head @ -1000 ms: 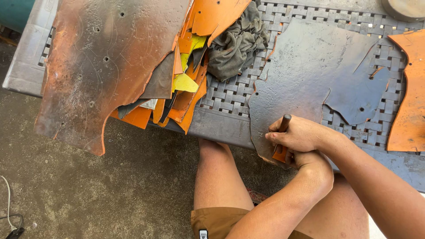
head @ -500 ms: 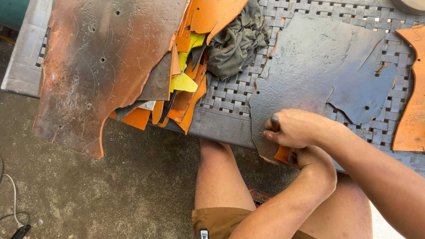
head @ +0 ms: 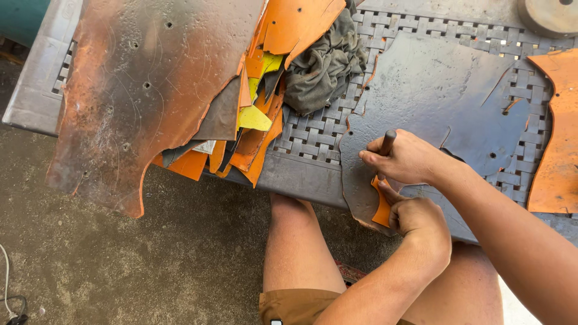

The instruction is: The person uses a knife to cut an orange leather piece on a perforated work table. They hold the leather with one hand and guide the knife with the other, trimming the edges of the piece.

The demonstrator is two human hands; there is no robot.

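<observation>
A large grey leather sheet [head: 433,90] lies on the woven grey table [head: 313,135]. Near its front edge a small orange piece [head: 383,207] rests on the sheet. My left hand [head: 421,225] presses that piece down with thumb and fingers. Just above it, my right hand [head: 404,159] is closed around a dark-handled tool [head: 387,141], whose tip meets the sheet at the orange piece's upper edge. The tip itself is hidden by my fingers.
A big rust-brown hide [head: 144,90] overhangs the table's left front. Beside it lie stacked orange and yellow scraps [head: 256,117] and a crumpled dark cloth [head: 322,66]. Another orange sheet [head: 557,132] lies at right, a round grey object [head: 548,15] at the far corner. My knees [head: 295,241] are under the table.
My right hand and the tool have shifted slightly up and left along the orange piece. My left hand still holds the piece in place.
</observation>
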